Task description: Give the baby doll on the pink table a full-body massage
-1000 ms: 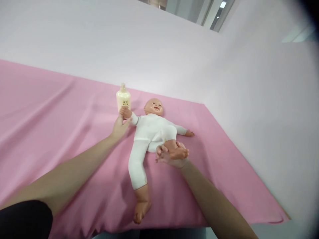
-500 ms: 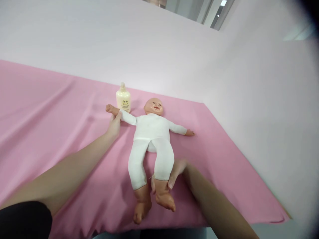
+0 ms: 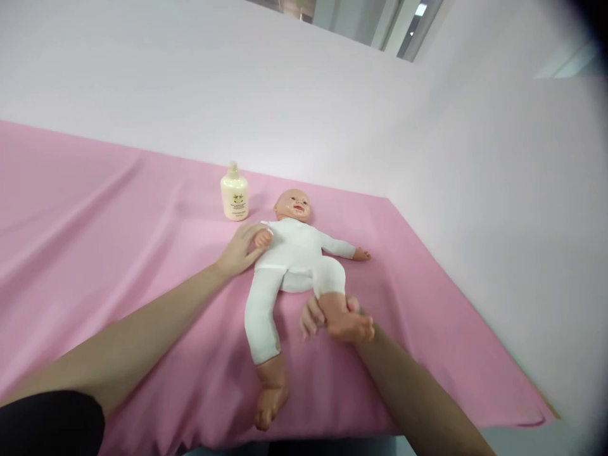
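Observation:
A baby doll point(image 3: 289, 253) in a white suit lies face up on the pink cloth point(image 3: 118, 215). My left hand point(image 3: 240, 248) grips the doll's arm at the wrist and folds it in onto the chest. My right hand point(image 3: 327, 316) holds the doll's foot from below, with that knee bent up toward the belly. The doll's other leg lies straight toward me and its other arm stretches out to the right.
A cream lotion bottle point(image 3: 234, 194) stands upright on the cloth just left of the doll's head. White walls close in behind and to the right. The cloth's right edge point(image 3: 475, 329) runs diagonally, and its near edge hangs at the bottom of the view.
The doll's arm, stretched out toward the bottle half a second ago, is now folded onto its chest. Its leg, then straight, is now bent up again.

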{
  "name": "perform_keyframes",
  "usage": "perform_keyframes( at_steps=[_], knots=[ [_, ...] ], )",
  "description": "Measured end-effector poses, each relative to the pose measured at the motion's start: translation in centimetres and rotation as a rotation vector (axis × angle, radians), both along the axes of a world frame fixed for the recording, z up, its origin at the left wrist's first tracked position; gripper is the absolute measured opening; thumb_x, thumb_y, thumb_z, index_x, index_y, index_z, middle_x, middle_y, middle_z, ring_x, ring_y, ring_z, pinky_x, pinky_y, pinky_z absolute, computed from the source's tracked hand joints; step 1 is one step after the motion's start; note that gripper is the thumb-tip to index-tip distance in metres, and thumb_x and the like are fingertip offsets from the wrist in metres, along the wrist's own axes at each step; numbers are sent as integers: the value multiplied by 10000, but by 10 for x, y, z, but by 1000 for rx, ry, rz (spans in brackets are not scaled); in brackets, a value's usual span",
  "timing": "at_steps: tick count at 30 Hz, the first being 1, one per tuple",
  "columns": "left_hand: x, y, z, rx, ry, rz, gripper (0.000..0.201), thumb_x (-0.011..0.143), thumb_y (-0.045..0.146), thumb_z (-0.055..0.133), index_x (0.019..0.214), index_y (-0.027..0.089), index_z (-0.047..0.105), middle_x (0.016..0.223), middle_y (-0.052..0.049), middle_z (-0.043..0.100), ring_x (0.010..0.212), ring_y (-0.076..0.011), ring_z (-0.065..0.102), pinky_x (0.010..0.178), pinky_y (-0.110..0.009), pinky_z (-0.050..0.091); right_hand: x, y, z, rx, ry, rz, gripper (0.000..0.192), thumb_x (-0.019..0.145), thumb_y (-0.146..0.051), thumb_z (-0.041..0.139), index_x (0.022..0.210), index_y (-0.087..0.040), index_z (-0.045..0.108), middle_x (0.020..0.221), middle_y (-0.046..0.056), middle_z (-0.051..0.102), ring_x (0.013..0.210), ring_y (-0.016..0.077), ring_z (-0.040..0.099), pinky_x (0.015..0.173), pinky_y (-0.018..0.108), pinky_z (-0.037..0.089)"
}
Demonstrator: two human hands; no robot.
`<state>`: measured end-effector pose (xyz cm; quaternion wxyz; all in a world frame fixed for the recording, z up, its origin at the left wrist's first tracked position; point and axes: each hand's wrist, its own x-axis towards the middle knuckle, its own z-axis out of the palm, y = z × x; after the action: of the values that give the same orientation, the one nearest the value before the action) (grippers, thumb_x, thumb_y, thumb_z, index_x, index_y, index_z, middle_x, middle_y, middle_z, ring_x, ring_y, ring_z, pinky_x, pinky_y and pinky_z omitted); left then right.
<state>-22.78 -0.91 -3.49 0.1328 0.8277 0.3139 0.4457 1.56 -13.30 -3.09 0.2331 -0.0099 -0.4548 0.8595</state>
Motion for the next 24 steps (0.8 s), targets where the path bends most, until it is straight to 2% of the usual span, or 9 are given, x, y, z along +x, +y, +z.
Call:
perform_keyframes(
  at_steps=[2,5,8,10,16,21,24],
  knots=[
    [2,-6,5,101,178,-79,382,866,345,530,1216,192,539,1228,-111,573,1171,-273,483,1023,-458,354,4,1,3,-106,117,-143,518,546,-671,676,670,-184,547,738,23,594,762,186,608,765,376,509],
    [3,-8,9,147,272,-89,377,896,312,479,1251,197,531,1255,-108,564,1179,-262,468,1017,-451,347,7,4,12,-331,159,-374,424,700,-608,560,708,-192,477,810,10,549,797,165,572,797,356,497],
    [3,-7,9,162,286,-79,379,905,305,463,1261,194,528,1255,-110,563,1176,-260,466,1011,-443,348,7,6,16,-433,66,-489,373,720,-551,543,721,-190,449,820,11,528,800,161,554,780,329,494],
    [2,-7,9,157,280,-78,378,903,311,468,1257,195,530,1246,-110,566,1169,-259,472,1008,-439,351,7,7,15,-439,31,-506,365,717,-537,543,738,-182,459,829,13,528,804,164,556,764,321,493],
    [1,-6,6,31,118,-7,394,883,374,512,1239,204,510,1249,-99,557,1176,-253,476,1027,-435,341,6,6,11,-339,2,-393,418,729,-575,547,774,-164,495,875,37,545,836,192,578,812,372,481],
    [0,10,-7,-250,-241,115,418,819,473,567,1111,175,541,1084,-93,614,1015,-246,568,909,-408,443,3,3,-1,-117,24,-210,487,674,-604,611,809,-139,563,852,61,570,806,202,596,846,413,468],
    [-4,20,-13,-398,-456,143,494,805,517,572,1159,179,502,1165,-110,594,1056,-257,569,901,-406,459,2,1,-5,-8,-6,-44,507,624,-559,677,856,-114,606,854,77,600,815,212,614,829,381,470]
  ],
)
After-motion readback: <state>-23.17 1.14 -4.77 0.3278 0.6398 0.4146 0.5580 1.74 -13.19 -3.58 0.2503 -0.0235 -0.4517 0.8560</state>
